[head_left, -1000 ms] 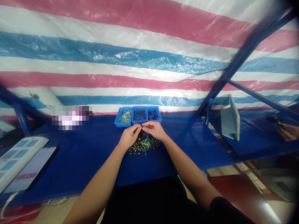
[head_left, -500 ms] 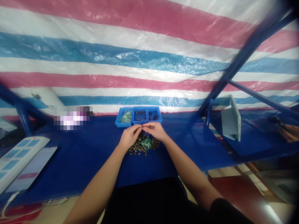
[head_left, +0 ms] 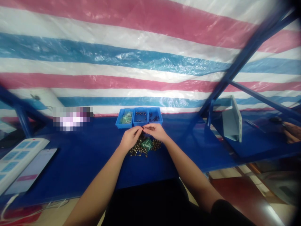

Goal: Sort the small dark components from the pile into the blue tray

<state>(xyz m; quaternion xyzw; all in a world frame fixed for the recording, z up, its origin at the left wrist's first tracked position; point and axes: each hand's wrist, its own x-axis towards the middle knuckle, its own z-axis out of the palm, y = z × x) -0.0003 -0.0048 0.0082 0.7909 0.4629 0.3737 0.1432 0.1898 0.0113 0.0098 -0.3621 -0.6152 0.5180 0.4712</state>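
My left hand (head_left: pixel 129 137) and my right hand (head_left: pixel 156 131) meet fingertip to fingertip over the table, just in front of the blue bins. Both are closed in a pinch, and whatever sits between the fingertips is too small to make out. Right below them lies a pile of small brass-coloured and dark metal parts (head_left: pixel 137 148). A green piece (head_left: pixel 147 144) with pale markings rests on top of that pile. Behind my hands, the left blue bin (head_left: pixel 124 126) contains green and clear pieces; the middle bin (head_left: pixel 140 123) and right bin (head_left: pixel 158 120) contain small dark parts.
On the left of the blue table (head_left: pixel 91 157) lie a white power strip (head_left: pixel 25 147) and a tablet (head_left: pixel 33 171) with a cable. To the right stand a grey-white stand (head_left: pixel 232 122) and a blue frame post (head_left: pixel 218 84). Another person's hand (head_left: pixel 293 131) shows at the far right.
Almost nothing differs. My hands stay pinched together in the same spot over the pile, and the whole view has shifted very slightly.
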